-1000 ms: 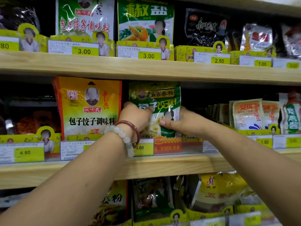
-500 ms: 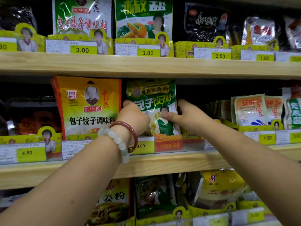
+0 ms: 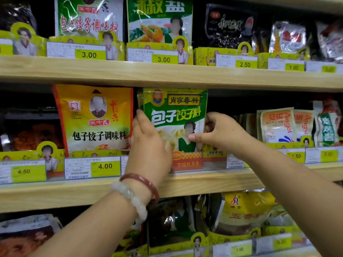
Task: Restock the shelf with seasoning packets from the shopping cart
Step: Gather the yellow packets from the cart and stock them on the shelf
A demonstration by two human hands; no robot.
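With my left hand (image 3: 148, 143) and right hand (image 3: 220, 134) pinching the green packet (image 3: 176, 115), I should seat it upright on the shelf (image 3: 204, 182)

Even, warm store lighting on wooden shelves; wide-angle view, soft overall.
Light falls from above and in front: the shelf (image 3: 167, 75) fronts and price tags (image 3: 105, 166) are bright, while the recesses behind the packets fall to near black. White glare streaks cross the glossy top-left packet (image 3: 89, 17), and smaller highlights glint on the dark packet (image 3: 230, 25) at upper right and the foil packs on the bottom shelf. The green packet (image 3: 176, 115) at centre is sharpest, its large characters legible. Small print on the tags is smeared. Toward the right edge tags and packets blur. Shelf boards bow and tilt near the borders, a mark of lens distortion.
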